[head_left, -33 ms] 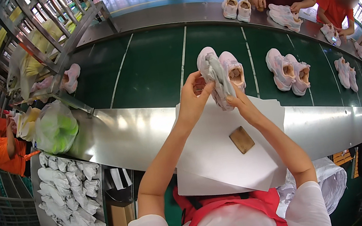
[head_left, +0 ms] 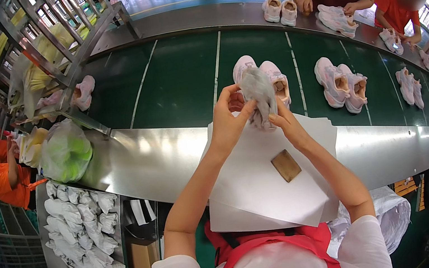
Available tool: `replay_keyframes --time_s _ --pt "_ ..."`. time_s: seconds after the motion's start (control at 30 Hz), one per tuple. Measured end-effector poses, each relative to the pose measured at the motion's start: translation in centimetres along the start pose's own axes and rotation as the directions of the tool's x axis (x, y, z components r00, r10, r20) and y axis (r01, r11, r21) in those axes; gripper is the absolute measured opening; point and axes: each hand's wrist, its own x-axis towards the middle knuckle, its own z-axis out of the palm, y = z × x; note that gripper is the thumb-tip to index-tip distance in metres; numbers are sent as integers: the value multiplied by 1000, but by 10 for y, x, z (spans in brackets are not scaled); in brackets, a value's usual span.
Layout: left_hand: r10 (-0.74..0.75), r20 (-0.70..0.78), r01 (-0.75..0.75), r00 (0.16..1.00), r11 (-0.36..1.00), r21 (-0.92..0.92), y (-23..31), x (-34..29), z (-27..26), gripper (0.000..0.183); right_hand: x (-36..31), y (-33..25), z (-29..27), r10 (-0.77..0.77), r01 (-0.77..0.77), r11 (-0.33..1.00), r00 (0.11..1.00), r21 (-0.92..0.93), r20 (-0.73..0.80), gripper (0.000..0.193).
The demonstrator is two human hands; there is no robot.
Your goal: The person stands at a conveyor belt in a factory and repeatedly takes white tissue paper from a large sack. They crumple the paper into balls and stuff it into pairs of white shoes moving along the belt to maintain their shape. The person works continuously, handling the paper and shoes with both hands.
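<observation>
Between my two hands is a crumpled wad of grey-white paper, long and bunched, held above the bench edge. My left hand is closed on its left side, thumb and fingers pinching it. On its lower right side, my right hand grips it with the thumb showing. Just behind the wad stands a pair of pale pink sneakers on the green conveyor belt, partly covered by the paper. White sheets lie under my forearms, with a small brown block on top.
Many crumpled paper wads fill a metal bin at left. Beside it sits a clear plastic bag with bright green contents. A metal rack rises at far left. Another sneaker pair stands to the right; co-workers handle shoes across the belt.
The paper wad has turned in my hands, its upper end now rounder and tipped more toward me. My hands have barely moved, and the sneakers stand where they were.
</observation>
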Motion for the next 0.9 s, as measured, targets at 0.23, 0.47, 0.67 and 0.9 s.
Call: replay_keyframes --time_s 0.23,0.47,0.67,0.9 --pt "83 6 -84 996 993 81 13 -22 4 26 -23 -5 -5 39 -39 991 999 130 2 37" --pt "294 71 -294 953 844 449 17 -42 37 40 -44 -9 -12 78 -57 977 993 208 -94 40" --pt "289 56 -280 956 837 470 1 -48 62 33 -60 -8 -28 13 -8 1000 986 28 -167 29" --pt "-91 120 126 989 935 -331 -18 -42 54 19 -79 1 -45 53 -32 992 985 126 -166 26"
